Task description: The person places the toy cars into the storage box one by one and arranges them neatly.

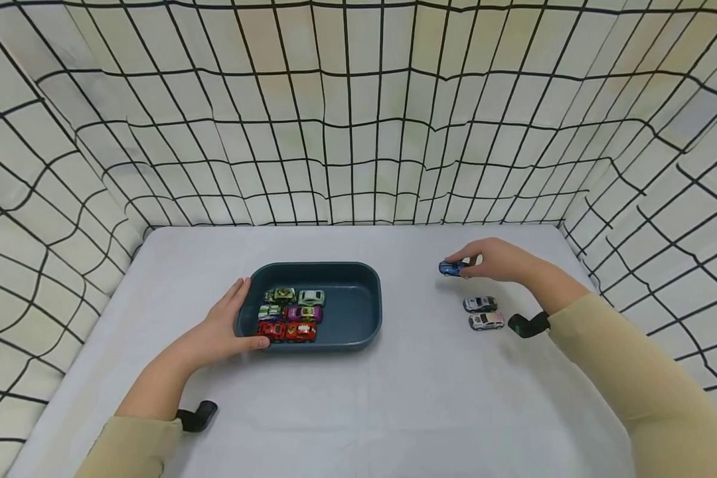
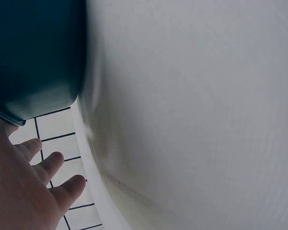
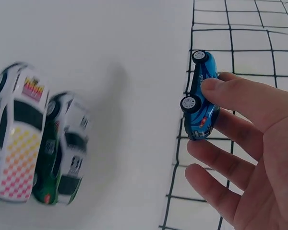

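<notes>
— Holding what?
— Right hand (image 1: 494, 259): one blue car (image 3: 201, 96), pinched above desk (image 1: 418, 398), right of tray (image 1: 352, 312). Left hand (image 1: 222, 326): straight-fingered, touching tray's left end.
— Risk?
— Possible drop, should fingertip pinch slip.

We log a white table (image 1: 394, 405), faintly creased in the near part. Directly on it, left of centre: a dark blue-green tray (image 1: 352, 312), round-cornered, long side toward us. Well apart, to its right, we count two toy cars side by side: a white-and-green car (image 1: 480, 304) and, nearer us, a checked white car (image 1: 486, 321)
</notes>
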{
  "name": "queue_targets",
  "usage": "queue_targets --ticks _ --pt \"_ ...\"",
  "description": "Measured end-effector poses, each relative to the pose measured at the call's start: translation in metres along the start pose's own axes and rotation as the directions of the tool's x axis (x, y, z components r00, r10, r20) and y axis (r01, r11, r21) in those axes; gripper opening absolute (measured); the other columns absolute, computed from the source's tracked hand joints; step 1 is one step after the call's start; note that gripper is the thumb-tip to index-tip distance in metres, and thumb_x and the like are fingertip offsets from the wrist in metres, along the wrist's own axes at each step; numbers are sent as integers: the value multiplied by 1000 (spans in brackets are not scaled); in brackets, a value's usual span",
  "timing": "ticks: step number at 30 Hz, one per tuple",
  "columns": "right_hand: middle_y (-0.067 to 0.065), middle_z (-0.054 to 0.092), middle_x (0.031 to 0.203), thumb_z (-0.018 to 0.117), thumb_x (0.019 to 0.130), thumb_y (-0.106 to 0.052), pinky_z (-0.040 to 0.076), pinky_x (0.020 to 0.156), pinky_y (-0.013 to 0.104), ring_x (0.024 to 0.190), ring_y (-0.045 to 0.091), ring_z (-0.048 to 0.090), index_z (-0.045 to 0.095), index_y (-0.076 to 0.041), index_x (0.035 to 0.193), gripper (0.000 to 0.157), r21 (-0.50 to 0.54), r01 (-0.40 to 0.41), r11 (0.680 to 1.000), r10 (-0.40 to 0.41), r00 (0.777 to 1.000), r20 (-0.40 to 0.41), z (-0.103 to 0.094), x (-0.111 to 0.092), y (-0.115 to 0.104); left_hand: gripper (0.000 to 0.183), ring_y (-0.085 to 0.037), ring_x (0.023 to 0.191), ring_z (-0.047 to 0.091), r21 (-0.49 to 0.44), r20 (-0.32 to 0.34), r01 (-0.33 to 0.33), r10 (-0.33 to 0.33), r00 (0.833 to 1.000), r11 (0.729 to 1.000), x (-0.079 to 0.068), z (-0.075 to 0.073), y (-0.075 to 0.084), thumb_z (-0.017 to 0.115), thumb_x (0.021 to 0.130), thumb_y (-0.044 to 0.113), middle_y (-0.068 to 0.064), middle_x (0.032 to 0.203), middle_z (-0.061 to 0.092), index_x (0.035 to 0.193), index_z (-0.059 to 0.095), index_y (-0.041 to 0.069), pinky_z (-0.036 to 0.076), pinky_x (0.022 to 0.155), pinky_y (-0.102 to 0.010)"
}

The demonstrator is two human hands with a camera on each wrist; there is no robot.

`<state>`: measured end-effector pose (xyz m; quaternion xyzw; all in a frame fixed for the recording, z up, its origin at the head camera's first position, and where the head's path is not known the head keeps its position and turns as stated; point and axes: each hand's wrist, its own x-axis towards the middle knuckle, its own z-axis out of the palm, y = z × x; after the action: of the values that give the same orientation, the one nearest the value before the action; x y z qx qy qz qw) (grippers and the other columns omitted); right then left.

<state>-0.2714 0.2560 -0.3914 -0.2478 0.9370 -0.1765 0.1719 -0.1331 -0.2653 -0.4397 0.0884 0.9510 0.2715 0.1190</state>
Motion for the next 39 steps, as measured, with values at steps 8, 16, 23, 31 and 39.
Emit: queue_targets --ticks 8,16,23,31,39 --pt "-7 68 111 71 93 -23 50 77 35 101 18 60 70 -33 127 36 66 60 996 -63 997 36 -3 10 -43 126 -55 144 6 3 1 8 -8 1000 1000 1 -1 -1 77 78 57 -25 163 -4 159 -7 10 19 105 -76" --pt "-12 68 109 74 91 -23 52 76 34 97 14 61 71 -34 124 35 113 164 980 -174 981 87 5 28 -90 124 -56 144 7 9 3 0 0 1000 1000 0 -3 2 78 79 54 -25 163 -3 159 -5 8 21 104 -76" --pt "-13 64 114 73 92 -24 53 72 32 96 14 59 70 -36 125 36 141 206 968 -229 958 173 13 44 -130 124 -56 143 7 8 5 3 -3 1000 1000 0 -2 0 78 79 54 -26 163 -3 159 -5 8 21 104 -76" --pt "-8 62 114 71 93 -22 50 71 29 90 16 57 65 -29 133 41 139 276 951 -305 909 284 30 62 -166 125 -56 144 6 11 -1 1 -1 1000 1000 1 0 -2 77 79 56 -26 163 -3 159 -5 8 20 104 -76" --pt "-7 63 118 71 93 -19 50 88 29 104 12 58 67 -28 130 38 142 266 954 -300 882 362 54 75 -182 126 -56 144 5 1 6 5 -5 1000 1000 1 -1 0 78 78 56 -26 163 -3 159 -5 8 19 105 -76"
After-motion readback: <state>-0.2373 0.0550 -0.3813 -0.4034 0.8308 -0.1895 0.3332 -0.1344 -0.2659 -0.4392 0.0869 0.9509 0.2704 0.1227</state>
